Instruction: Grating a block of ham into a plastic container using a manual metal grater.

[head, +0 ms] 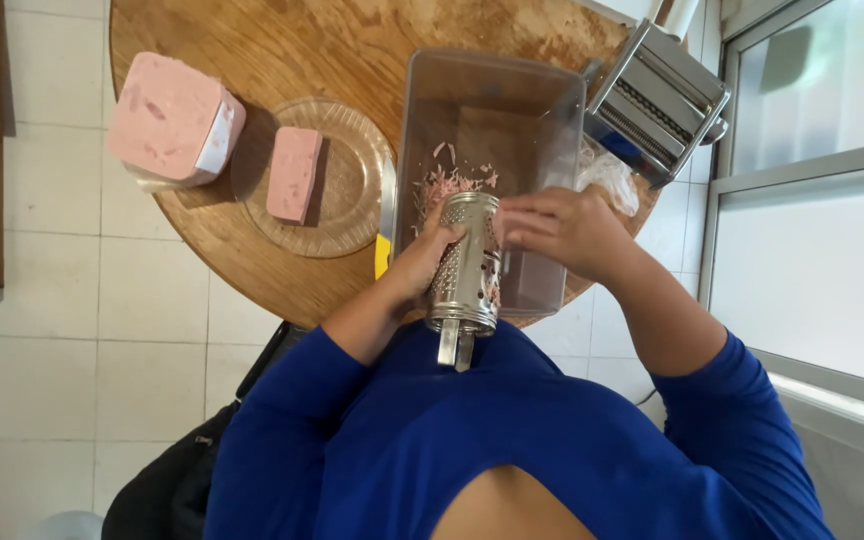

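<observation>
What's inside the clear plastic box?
Pink shreds of meat lie piled on the floor of the clear plastic box. The metal grater and both hands cover its near end, so that part stays hidden.

Person, seen from above, near the round wooden table (282,40): royal-blue long-sleeved top of smooth knit fabric, plain, no print or buttons visible; neckline cut in a deep V on the side away from the table; both sleeves pushed up to the elbows, leaving forearms bare; left hand (422,262) and right hand (557,228) ungloved, no rings or watch visible
</observation>
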